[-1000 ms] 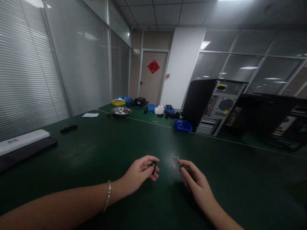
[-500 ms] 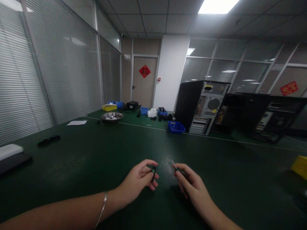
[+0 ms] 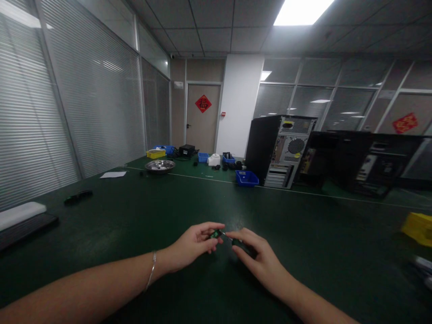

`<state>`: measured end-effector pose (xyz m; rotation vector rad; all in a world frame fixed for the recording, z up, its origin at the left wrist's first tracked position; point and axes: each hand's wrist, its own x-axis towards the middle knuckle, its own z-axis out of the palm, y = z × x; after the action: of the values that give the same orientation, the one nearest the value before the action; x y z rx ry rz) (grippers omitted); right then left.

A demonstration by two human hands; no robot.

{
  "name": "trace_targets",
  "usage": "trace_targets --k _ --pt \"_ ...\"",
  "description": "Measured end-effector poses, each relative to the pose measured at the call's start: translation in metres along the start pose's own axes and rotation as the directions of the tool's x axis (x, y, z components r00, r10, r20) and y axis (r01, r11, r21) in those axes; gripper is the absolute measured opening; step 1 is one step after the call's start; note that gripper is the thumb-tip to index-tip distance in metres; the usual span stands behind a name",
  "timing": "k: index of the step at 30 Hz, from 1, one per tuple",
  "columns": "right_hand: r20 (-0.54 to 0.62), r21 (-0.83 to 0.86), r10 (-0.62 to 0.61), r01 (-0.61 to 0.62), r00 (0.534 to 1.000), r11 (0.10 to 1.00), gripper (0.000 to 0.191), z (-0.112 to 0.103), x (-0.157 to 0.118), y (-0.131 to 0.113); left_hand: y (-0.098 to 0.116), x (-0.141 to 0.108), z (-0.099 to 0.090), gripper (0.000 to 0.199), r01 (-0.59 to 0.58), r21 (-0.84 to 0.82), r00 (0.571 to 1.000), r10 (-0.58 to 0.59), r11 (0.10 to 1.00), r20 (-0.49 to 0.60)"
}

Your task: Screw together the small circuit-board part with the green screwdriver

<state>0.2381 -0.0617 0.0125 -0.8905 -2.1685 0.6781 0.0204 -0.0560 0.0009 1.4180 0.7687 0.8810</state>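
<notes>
The left hand (image 3: 193,244) pinches a small green-and-black part (image 3: 215,234) while the right hand (image 3: 258,254) grips a screwdriver (image 3: 240,245), its shaft pointing leftward between the hands at that part.

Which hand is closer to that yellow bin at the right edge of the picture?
The right hand: it holds a screwdriver, well to the left of the yellow bin. The left hand, holding a small part, is farther left.

Left hand (image 3: 192,243) is held with fingers (image 3: 207,226) curled; right hand (image 3: 259,253) is angled toward it; both forearms (image 3: 91,285) are extended.
</notes>
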Motion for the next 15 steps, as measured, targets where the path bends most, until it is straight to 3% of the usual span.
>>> trace_targets --k 6,15 --pt "0.037 -0.008 -0.043 0.043 0.998 0.999 0.029 0.0015 -0.0023 0.0025 -0.0003 -0.0068 -0.0006 0.028 -0.063 0.069 0.997 0.066 0.996 -0.047" --pt "0.075 0.008 -0.052 0.052 0.996 0.999 0.031 -0.0001 -0.0028 0.0041 -0.0001 -0.0092 -0.0039 0.03 -0.054 0.135 0.998 0.059 0.989 -0.037"
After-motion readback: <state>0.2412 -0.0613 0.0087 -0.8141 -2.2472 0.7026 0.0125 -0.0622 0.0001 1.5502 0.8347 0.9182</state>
